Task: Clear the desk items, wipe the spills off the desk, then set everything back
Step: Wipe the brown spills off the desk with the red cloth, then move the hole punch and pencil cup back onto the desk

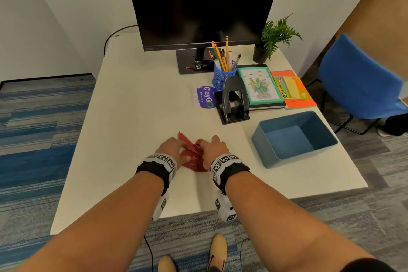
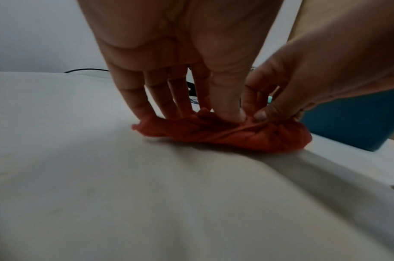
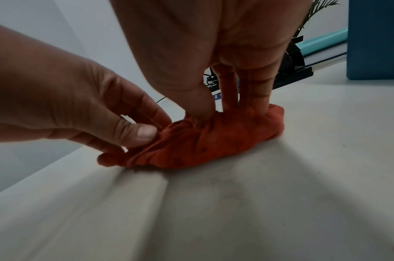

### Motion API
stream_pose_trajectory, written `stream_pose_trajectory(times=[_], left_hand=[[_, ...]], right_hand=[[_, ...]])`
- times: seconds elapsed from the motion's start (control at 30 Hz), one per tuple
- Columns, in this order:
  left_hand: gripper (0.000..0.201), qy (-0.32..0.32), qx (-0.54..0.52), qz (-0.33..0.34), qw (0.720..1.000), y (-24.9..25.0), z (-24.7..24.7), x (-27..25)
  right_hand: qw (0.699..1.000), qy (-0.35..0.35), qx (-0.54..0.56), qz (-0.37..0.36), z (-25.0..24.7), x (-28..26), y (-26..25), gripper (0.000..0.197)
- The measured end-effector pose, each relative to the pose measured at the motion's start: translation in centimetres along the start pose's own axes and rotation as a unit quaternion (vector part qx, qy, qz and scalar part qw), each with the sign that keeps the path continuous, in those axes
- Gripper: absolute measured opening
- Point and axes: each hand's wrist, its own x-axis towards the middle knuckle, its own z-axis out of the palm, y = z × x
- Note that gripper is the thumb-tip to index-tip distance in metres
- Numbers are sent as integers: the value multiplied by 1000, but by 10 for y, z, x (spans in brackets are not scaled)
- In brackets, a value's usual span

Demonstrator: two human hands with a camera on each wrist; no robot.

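A crumpled red cloth [image 1: 194,158] lies on the white desk [image 1: 136,117] near its front edge, between my two hands. My left hand [image 1: 171,146] pinches a fold at the cloth's left side; thumb and fingertips [image 3: 144,132] close on the fabric [image 3: 202,141]. My right hand [image 1: 215,147] grips the right side, with its thumb and fingers [image 2: 260,114] squeezing the cloth [image 2: 236,134]. The desk items stand together at the back right: hole punch [image 1: 231,101], blue pencil holder [image 1: 223,75], stacked notebooks [image 1: 260,86], purple ClayGo card [image 1: 206,97].
An empty blue bin [image 1: 262,148] stands right of my hands. A monitor [image 1: 203,2] with a stapler [image 1: 201,64] on its base and a potted plant [image 1: 273,37] line the back. A blue chair [image 1: 357,81] is beyond the right edge.
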Motion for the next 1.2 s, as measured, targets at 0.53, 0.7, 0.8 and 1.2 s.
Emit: stream_pose_trajectory(times=[0.53,0.7,0.8,1.2], left_hand=[[32,-92,140,-72,983,46,2,44],[29,-90,149,-77,982,50,4,47],[23,-87,149,-87,981,52,3,47],[41,-16,47,-79,996,59,-10,45]], right_hand=[[998,-10,-9,-54,-11,23,38,37],[998,5,12,-69,-10,27,41,34],[997,16,13,-74,-12,31,40,31],[999,25,6,-31,-44,49,55,31]])
